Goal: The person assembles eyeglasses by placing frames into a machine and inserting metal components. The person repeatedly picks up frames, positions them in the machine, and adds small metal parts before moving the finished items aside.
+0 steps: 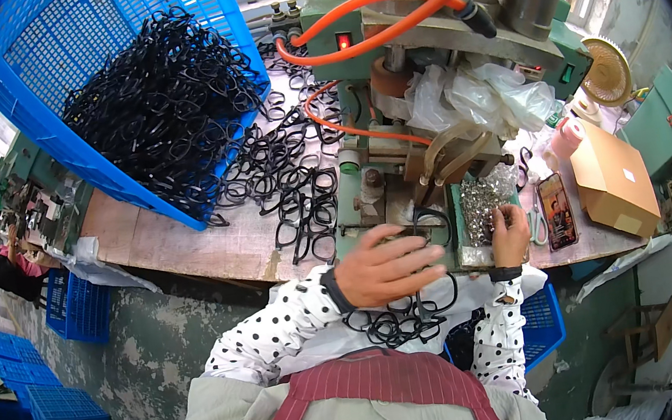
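Overhanging the tray's rim (475, 258), the right hand (511, 235) curls (grip unclear); left hand (387, 265) splays, clear of it.

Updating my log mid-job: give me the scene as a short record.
Left hand: grip open, before the green machine
Right hand: fingertips at small metal parts in a tray; whether its grip holds one is unclear
Below left hand: black frames
Crate: blue, tilted, heaped with more frames
Right of tray: scissors, phone, cardboard box
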Demonstrator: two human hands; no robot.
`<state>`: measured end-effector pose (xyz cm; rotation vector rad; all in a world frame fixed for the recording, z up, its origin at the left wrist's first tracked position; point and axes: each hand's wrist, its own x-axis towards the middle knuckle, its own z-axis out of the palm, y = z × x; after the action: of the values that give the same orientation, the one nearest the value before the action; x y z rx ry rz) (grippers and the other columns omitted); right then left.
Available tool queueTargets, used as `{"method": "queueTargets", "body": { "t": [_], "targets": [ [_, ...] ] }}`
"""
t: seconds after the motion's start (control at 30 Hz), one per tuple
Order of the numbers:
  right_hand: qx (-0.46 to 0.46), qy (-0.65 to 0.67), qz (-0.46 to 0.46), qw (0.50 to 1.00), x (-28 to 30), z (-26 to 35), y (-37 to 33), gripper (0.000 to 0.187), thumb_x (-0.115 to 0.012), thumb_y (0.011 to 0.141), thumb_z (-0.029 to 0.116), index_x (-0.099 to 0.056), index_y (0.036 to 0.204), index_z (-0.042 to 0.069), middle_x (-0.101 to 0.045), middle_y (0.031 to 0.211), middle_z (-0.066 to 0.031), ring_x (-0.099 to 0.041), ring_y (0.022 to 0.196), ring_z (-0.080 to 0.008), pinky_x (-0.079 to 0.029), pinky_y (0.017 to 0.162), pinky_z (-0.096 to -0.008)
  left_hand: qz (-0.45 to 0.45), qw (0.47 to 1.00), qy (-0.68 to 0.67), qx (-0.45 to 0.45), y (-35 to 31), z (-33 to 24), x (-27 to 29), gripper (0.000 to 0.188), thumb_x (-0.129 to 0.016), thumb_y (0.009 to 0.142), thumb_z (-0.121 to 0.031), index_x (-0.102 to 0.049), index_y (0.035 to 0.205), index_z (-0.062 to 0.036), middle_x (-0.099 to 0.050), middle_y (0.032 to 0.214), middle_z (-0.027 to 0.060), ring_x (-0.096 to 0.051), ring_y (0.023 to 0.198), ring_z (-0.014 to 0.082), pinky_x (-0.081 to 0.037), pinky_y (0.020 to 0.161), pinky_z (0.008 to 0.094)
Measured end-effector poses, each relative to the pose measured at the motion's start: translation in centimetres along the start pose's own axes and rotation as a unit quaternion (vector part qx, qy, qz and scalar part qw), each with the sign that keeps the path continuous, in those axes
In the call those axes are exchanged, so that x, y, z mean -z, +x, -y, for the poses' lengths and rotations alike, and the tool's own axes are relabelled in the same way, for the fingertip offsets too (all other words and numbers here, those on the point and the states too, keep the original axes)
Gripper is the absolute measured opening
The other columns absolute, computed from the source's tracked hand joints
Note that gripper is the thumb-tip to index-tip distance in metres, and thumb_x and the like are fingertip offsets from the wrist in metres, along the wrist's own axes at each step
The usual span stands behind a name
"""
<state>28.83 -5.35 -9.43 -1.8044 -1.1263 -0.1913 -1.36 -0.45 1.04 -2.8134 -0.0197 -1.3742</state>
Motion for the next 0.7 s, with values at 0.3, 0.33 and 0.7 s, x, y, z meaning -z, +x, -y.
{"method": "queueTargets", "body": {
  "t": [0.3, 0.33, 0.7],
  "targets": [
    [0.002, -0.056, -0.006, 0.998, 0.2, 2.0, -0.9, 0.006, -0.065, 0.086, 0.013, -0.064, 0.088, 0.008, -0.066, 0.078, -0.0109, -0.063, 0.072, -0.0318, -0.047, 0.064, -0.0413, 0.039, 0.82, 0.326, 0.47, -13.5, 13.0, 0.0, 0.008, -0.065, 0.081, -0.016, -0.068, 0.089, -0.0154, -0.057, 0.096, 0.0059, -0.057, 0.088, 0.027, -0.044, 0.072, 0.0424],
    [0.003, -0.052, -0.011, 0.999, 0.1, 1.8, -0.9, 0.005, -0.065, 0.086, 0.013, -0.064, 0.088, 0.008, -0.066, 0.078, -0.0107, -0.063, 0.072, -0.0316, -0.047, 0.064, -0.0413, 0.089, 0.779, 0.349, 0.513, -15.0, 13.5, -0.3, 0.009, -0.065, 0.082, -0.018, -0.068, 0.09, -0.0167, -0.057, 0.099, 0.0054, -0.056, 0.09, 0.0273, -0.044, 0.073, 0.0437],
    [0.022, -0.169, -0.026, 0.985, 0.0, 2.0, -1.1, 0.006, -0.066, 0.084, 0.011, -0.066, 0.09, 0.013, -0.067, 0.083, -0.0068, -0.06, 0.077, -0.0303, -0.047, 0.068, -0.0409, -0.079, 0.826, 0.204, 0.519, -13.7, 10.5, 1.4, 0.02, -0.063, 0.09, -0.025, -0.06, 0.098, -0.007, -0.062, 0.098, 0.0093, -0.059, 0.09, 0.0308, -0.044, 0.076, 0.0422]
  ]
}}
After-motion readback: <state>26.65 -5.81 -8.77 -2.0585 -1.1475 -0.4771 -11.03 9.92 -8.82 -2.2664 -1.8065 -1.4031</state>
